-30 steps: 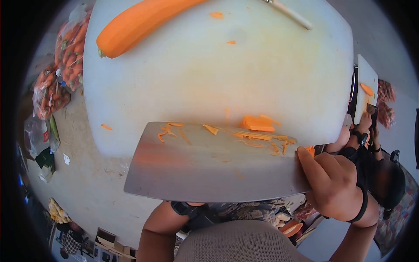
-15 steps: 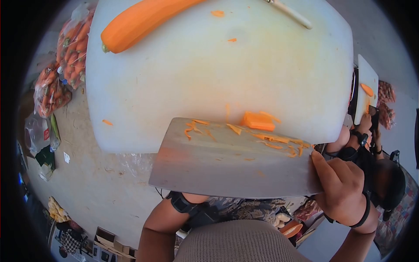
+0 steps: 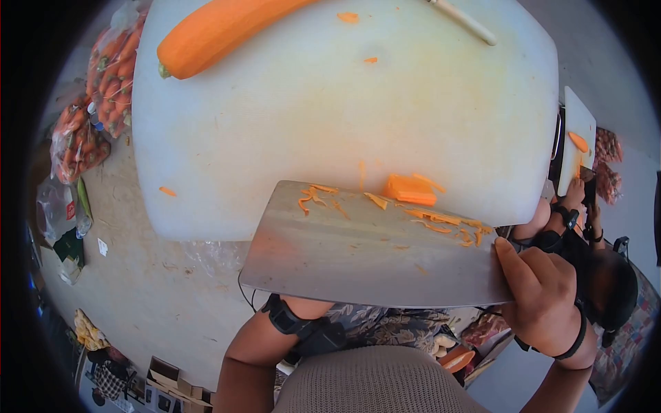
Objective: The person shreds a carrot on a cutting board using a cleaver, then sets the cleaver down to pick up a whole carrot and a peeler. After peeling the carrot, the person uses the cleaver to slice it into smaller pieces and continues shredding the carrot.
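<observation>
My right hand [image 3: 540,299] is closed round the handle end of a wide cleaver [image 3: 372,258]. The blade lies almost flat to my view over the board's near edge, with thin orange shreds stuck along its upper side. Just beyond it a cut carrot block [image 3: 411,189] rests on the white cutting board [image 3: 330,117]. My left forearm, with a dark band, reaches up behind the blade; the cleaver hides that hand and its fingers. At the far left of the board lies a long peeled carrot [image 3: 213,38]. A small knife with a pale handle [image 3: 465,22] sits at the far right.
Bags of carrots [image 3: 113,86] stand on the floor to the left. On the right a co-worker [image 3: 606,289] cuts at another white board [image 3: 577,131] with a carrot piece on it. Cardboard boxes [image 3: 172,382] are at the lower left. Small orange scraps [image 3: 348,17] dot my board.
The cleaver has shifted slightly to the right, its left end a little higher. My right hand still grips it. The carrot block and the long carrot stay in place on the board.
</observation>
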Action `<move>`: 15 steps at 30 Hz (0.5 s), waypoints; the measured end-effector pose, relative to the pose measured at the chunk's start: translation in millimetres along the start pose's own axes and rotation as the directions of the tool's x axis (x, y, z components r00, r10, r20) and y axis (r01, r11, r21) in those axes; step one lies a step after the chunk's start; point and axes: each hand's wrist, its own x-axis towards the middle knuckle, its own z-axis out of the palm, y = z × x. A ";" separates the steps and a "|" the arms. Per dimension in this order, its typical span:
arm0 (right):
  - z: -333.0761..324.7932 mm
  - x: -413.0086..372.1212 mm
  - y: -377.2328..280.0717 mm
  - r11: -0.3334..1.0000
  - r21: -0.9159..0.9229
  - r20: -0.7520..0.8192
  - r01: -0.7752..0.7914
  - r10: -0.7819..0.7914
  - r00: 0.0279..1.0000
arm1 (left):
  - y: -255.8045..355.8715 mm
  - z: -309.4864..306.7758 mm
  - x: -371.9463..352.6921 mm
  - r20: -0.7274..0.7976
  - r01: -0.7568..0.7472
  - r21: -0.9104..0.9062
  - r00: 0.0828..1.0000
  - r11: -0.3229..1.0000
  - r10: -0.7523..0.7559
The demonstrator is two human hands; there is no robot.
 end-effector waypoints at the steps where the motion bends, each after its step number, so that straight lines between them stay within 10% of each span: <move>1: -0.2 0.2 0.1 1.000 0.009 0.003 -0.002 0.002 1.000 | 0.6 -0.7 0.2 0.002 -0.006 -0.003 1.000 1.000 0.006; 15: 2.2 19.4 5.0 0.999 0.033 0.062 0.016 -0.018 0.998 | 18.1 6.7 39.6 -0.169 -0.286 0.124 0.937 0.950 0.304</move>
